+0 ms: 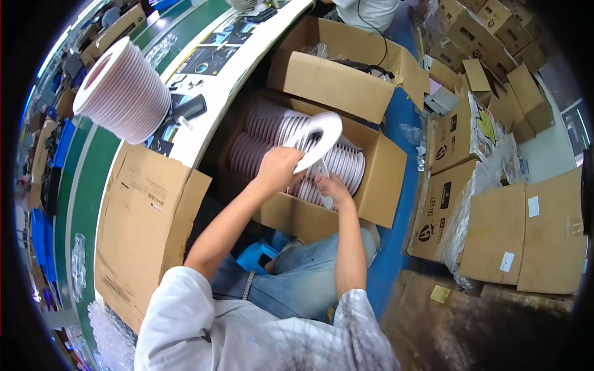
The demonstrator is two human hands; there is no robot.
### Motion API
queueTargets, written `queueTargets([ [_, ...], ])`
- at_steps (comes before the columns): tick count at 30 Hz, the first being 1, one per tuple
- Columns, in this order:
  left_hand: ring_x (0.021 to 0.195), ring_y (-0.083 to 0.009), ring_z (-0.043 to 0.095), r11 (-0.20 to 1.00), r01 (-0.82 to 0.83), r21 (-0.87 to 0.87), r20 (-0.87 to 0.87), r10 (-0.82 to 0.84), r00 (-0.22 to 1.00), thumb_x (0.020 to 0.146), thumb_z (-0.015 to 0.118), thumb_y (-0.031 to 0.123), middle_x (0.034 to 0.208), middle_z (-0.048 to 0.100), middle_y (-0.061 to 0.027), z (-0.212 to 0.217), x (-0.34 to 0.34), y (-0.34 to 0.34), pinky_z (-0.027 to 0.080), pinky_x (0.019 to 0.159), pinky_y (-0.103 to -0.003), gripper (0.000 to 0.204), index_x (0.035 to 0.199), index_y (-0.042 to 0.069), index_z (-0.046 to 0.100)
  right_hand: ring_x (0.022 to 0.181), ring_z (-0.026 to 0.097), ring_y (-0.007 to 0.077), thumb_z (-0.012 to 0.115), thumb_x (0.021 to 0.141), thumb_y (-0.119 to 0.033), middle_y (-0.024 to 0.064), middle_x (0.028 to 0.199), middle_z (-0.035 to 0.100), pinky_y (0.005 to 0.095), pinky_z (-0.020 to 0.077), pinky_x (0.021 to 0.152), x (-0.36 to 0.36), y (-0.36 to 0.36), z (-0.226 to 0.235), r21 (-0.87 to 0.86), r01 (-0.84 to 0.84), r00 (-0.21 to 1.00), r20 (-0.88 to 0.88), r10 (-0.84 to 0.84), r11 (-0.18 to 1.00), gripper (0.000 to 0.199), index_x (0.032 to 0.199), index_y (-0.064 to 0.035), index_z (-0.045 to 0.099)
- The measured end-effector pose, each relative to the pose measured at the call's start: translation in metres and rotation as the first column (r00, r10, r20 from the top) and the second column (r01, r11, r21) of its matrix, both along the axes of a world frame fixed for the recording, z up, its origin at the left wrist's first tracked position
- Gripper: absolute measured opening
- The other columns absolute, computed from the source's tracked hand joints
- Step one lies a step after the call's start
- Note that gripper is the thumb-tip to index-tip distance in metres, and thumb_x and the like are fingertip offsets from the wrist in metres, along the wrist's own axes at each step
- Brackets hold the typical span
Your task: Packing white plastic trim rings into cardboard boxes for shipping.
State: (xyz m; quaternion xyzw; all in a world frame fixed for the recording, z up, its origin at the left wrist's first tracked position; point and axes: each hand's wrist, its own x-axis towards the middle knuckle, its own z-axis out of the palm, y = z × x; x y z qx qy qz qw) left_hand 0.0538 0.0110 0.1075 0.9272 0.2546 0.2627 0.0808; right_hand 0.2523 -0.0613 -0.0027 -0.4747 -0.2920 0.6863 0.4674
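Observation:
My left hand (278, 168) is closed on the rim of a white ring-shaped disc (330, 133) with a round hole, tilted above an open cardboard box (385, 176). To its right, my right hand (334, 188) is closed, its fingers curled at the edge of another white disc (318, 169) lower down. Inside the box, similar discs stand on edge in rows (247, 154), packed face to face. On the white table at the left rises a tall stack of the same kind of discs (127, 93), leaning in this view.
Beyond the disc box is another open carton (337, 83) with cables and clear plastic. A flattened cardboard piece (139, 216) stands along the table (213, 102). Cartons (451, 204) and plastic wrap line the right side. A person (368, 13) is at the far end.

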Motion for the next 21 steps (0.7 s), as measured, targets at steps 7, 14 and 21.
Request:
queueTargets([
  [7,0.061,-0.0283,0.065,0.871,-0.331,-0.362,0.171,0.411,0.895,0.074,0.069,0.019,0.07,0.066,-0.0147,-0.035,-0.003,0.012,0.049,0.057,-0.035,0.018,0.077,0.002,0.065,0.059,0.049,0.0108,0.049,0.09,-0.029,0.0007,0.069,0.055,0.0255,0.0403,0.054,0.014,0.01,-0.026,0.242,0.051,0.984,-0.176,-0.008,0.969,0.031,0.097,-0.001,0.059],
  [14,0.072,-0.013,0.061,0.333,0.027,-0.943,0.311,0.846,0.433,0.089,0.061,0.037,0.078,0.066,-0.0077,-0.101,-0.006,0.011,0.047,0.066,-0.028,0.039,0.084,-0.002,0.066,0.135,0.023,0.0204,0.024,0.101,-0.042,0.0112,0.147,0.026,0.0328,0.019,0.11,-0.011,0.009,0.005,0.334,0.196,0.975,0.029,-0.218,0.922,0.06,0.142,0.0025,0.025],
  [21,0.075,-0.0247,0.063,-0.084,0.784,-0.615,0.231,0.932,0.28,0.095,0.051,0.037,0.084,0.062,-0.01,-0.101,-0.004,0.01,0.054,0.074,-0.038,0.044,0.118,-0.001,0.051,0.142,0.008,0.0329,0.048,0.094,-0.038,0.023,0.152,0.011,0.0352,0.0101,0.114,-0.015,0.005,-0.022,0.307,0.125,0.618,0.72,-0.316,0.943,0.072,0.145,0.0024,0.017],
])
